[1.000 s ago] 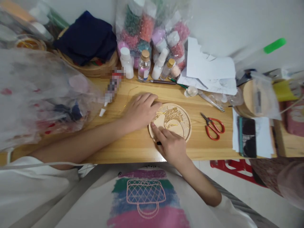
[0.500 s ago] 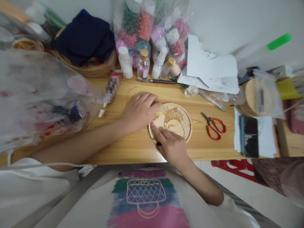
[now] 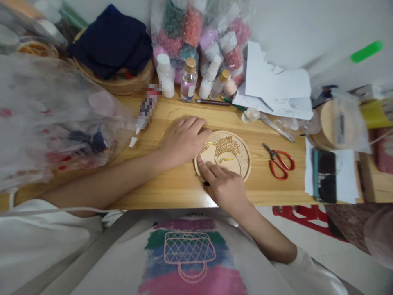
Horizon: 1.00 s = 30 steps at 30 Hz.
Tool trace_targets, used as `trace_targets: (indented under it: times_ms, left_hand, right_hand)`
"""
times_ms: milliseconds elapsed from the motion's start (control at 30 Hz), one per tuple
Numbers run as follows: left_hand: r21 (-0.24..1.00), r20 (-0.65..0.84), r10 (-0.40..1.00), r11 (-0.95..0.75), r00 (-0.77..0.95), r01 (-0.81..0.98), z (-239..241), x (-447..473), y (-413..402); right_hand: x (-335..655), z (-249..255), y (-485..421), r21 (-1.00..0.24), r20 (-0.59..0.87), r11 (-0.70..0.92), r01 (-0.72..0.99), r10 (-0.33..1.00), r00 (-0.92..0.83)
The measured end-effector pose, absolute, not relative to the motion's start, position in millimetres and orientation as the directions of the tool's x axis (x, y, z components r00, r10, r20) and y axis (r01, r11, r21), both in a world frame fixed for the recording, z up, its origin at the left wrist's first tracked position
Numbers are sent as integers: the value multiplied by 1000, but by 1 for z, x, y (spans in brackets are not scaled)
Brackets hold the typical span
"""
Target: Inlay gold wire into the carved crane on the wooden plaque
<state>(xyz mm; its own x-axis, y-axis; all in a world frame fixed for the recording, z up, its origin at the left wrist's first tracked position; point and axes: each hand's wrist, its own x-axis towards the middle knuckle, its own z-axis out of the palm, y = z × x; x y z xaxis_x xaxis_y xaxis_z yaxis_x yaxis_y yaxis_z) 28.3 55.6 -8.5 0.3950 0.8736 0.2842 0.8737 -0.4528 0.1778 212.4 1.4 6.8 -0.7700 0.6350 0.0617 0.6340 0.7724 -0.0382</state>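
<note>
Hands point(image 3: 187, 141) touch 1 round gold-patterned disc point(image 3: 229, 152) beside red-handled scissors point(image 3: 278, 161).

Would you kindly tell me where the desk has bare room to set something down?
Bare wood shows between the round panel and the scissors, and between the left forearm and the front edge of the desk. Bottles and papers crowd the back; a plastic bag crowds the left.

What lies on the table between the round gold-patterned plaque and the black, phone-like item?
In the head view, the red-handled scissors lie between the plaque and the phone-like item, touching neither; a strip of white paper follows.
</note>
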Motion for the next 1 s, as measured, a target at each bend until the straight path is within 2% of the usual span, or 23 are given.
trace_targets:
  times_ms: [100,233,333,533,767,1000]
  left_hand:
    - [185,279,876,-452,394,873,-9,28,56]
    - [180,262,876,-457,405,871,-9,28,55]
    - [164,279,870,-461,407,872,-9,27,55]
    - [167,291,862,-473,416,865,-9,27,55]
    - [199,264,872,-468,413,861,-7,26,56]
    - [184,260,869,-472,420,862,-7,25,56]
  right_hand:
    - [211,11,4,-19,41,799,602,602,-798]
    - [211,15,8,-79,-50,804,589,587,-808]
    - [211,15,10,-90,-55,810,579,577,-815]
    - [215,7,8,-124,39,825,551,559,-828]
    - [220,0,6,-157,218,818,553,575,-789]
    - [220,1,5,-164,255,823,543,568,-783]
